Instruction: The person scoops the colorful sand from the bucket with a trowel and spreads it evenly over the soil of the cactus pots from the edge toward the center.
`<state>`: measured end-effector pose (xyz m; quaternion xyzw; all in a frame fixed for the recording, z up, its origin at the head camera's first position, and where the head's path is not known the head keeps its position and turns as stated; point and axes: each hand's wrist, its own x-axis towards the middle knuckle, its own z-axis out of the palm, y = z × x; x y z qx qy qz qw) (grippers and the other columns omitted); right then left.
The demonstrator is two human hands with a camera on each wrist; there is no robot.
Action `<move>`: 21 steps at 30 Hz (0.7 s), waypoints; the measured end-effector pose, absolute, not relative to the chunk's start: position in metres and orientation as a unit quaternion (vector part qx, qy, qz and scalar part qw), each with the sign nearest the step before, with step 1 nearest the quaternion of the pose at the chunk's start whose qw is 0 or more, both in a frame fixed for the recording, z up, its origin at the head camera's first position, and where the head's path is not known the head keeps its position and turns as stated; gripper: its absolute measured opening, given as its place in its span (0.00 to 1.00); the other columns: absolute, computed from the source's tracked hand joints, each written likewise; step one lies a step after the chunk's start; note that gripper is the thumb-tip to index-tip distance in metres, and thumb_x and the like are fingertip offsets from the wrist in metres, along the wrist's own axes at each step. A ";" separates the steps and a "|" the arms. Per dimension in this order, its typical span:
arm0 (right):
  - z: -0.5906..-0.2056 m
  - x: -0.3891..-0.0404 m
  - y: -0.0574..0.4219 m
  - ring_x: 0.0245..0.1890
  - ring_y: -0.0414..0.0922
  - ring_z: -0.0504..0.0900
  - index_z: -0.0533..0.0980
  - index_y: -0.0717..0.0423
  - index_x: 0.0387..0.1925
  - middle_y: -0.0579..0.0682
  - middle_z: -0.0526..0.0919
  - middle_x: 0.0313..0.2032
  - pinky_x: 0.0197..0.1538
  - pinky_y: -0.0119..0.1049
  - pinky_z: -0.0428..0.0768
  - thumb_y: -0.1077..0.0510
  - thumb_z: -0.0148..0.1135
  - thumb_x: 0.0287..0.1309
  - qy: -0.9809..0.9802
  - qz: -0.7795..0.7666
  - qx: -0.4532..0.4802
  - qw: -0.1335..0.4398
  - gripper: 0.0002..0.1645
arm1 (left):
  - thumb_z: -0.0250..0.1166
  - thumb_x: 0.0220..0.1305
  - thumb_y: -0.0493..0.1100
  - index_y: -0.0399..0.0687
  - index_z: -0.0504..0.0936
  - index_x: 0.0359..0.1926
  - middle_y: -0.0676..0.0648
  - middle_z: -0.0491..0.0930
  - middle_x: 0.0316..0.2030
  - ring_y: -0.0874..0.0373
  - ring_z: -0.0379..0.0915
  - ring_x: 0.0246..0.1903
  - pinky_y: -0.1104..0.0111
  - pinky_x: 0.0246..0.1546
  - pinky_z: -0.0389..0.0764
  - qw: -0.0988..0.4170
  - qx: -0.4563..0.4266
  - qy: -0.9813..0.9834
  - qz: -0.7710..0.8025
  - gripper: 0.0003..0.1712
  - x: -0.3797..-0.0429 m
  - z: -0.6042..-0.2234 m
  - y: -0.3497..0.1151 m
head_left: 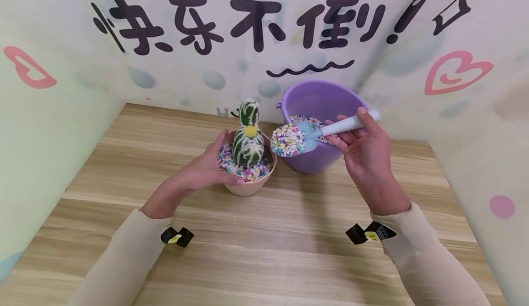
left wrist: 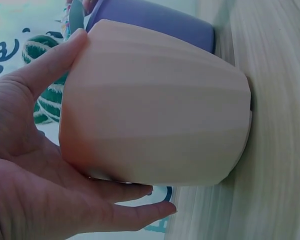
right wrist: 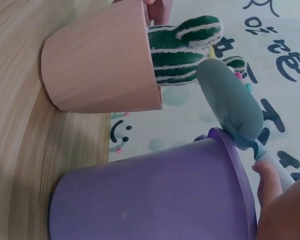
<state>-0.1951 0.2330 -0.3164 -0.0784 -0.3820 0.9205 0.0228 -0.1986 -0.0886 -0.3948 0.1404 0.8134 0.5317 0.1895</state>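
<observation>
My right hand (head_left: 369, 150) grips the pale handle of a small blue shovel (head_left: 306, 134). Multicoloured pebbles (head_left: 288, 140) heap its blade, which hangs over the gap between the pot and the bucket, near both rims. With thumb in front and fingers behind, my left hand (head_left: 206, 166) holds a pinkish-beige flower pot (left wrist: 160, 100) by its upper sides. Inside it a green cactus (head_left: 249, 147) with white fuzz and a yellow flower stands upright, pebbles around its base. The purple bucket (right wrist: 155, 195) stands right of the pot, with more pebbles inside.
A wood-grain tabletop (head_left: 264, 251) carries the pot and bucket. Behind it hangs a printed cloth backdrop (head_left: 223, 67) with black characters, close to the bucket's back; similar cloth closes off both sides. A tiny yellow bit (head_left: 233, 221) lies on the table in front of the pot.
</observation>
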 end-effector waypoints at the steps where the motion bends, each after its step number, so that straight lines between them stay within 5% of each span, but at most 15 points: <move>1: -0.317 -0.195 0.232 0.41 0.61 0.86 0.63 0.55 0.48 0.60 0.83 0.31 0.41 0.53 0.82 0.57 0.60 0.66 -0.383 0.920 -0.077 0.024 0.16 | 0.79 0.44 0.45 0.52 0.26 0.77 0.44 0.36 0.77 0.43 0.29 0.75 0.42 0.71 0.39 0.192 0.141 0.813 0.531 0.77 -0.199 -0.395 -0.089; 21: -0.313 -0.201 0.221 0.38 0.58 0.87 0.67 0.59 0.44 0.58 0.84 0.28 0.39 0.52 0.83 0.57 0.62 0.64 -0.429 0.899 -0.061 0.069 0.15 | 0.79 0.44 0.42 0.53 0.26 0.76 0.45 0.33 0.77 0.45 0.28 0.75 0.44 0.72 0.35 0.208 0.158 0.791 0.553 0.77 -0.204 -0.398 -0.096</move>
